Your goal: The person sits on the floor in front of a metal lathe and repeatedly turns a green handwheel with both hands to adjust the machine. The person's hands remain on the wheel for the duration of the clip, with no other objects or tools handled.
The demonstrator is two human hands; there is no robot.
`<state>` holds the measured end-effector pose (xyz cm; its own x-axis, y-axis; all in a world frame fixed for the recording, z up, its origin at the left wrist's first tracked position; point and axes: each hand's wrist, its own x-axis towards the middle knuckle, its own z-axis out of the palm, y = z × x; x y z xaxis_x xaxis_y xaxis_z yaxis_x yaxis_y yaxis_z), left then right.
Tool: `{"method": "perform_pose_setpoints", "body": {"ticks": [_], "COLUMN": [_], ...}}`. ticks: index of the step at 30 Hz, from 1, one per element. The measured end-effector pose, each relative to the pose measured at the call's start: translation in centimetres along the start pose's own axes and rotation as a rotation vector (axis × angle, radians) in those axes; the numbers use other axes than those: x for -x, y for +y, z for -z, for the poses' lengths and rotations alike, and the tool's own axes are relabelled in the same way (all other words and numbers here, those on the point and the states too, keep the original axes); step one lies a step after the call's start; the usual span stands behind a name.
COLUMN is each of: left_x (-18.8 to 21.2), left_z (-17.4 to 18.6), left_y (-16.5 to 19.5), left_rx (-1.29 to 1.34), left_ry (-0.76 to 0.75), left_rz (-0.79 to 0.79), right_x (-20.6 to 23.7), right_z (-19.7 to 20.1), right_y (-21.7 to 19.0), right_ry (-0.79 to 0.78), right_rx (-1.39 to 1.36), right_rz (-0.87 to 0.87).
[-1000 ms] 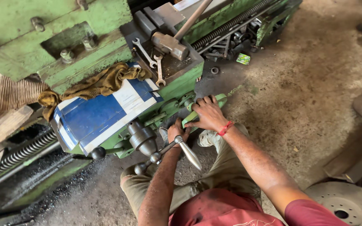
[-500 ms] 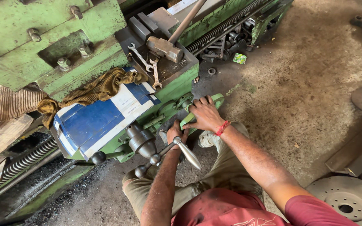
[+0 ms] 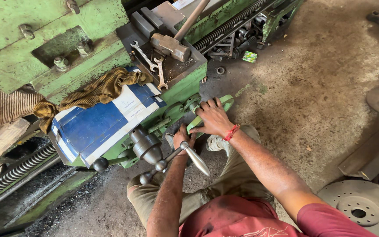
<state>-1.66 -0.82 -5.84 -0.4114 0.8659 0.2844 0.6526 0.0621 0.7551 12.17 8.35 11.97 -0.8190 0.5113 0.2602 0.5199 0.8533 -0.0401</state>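
I crouch at the front of a green lathe (image 3: 44,39). My right hand (image 3: 213,117), with a red thread at the wrist, lies fingers spread on a green bracket (image 3: 224,103) at the carriage's lower edge. My left hand (image 3: 181,137) is curled under the same green part, behind the steel crank handle (image 3: 194,158); what it grips is hidden. A blue and white sheet (image 3: 97,125) covers the carriage top, beside a brown rag (image 3: 99,90).
A hammer (image 3: 172,44) and two spanners (image 3: 152,63) lie in the dirty tray on the machine. A lead screw (image 3: 20,169) runs at lower left. Grey metal discs (image 3: 360,208) and a steel bar (image 3: 369,156) rest on the dusty concrete floor at right.
The view has shifted slightly, moving the lathe up and left in frame. Both hands stay on the green part by the carriage, with little visible motion.
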Motion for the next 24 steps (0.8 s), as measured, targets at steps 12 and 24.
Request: {"method": "perform_pose_setpoints", "body": {"ticks": [12,24], "left_x": [0.27,0.4], "left_z": [-0.2,-0.27], "left_y": [-0.39,-0.56], "left_rx": [0.016,-0.007], "left_ry": [0.004,0.005], "left_rz": [-0.019,-0.027], "right_x": [0.08,-0.22], "right_z": [-0.16,-0.41], "right_y": [-0.26,-0.45], "right_ry": [0.008,-0.075], "right_rx": [0.002,0.062], "right_rz": [0.006,-0.003]}}
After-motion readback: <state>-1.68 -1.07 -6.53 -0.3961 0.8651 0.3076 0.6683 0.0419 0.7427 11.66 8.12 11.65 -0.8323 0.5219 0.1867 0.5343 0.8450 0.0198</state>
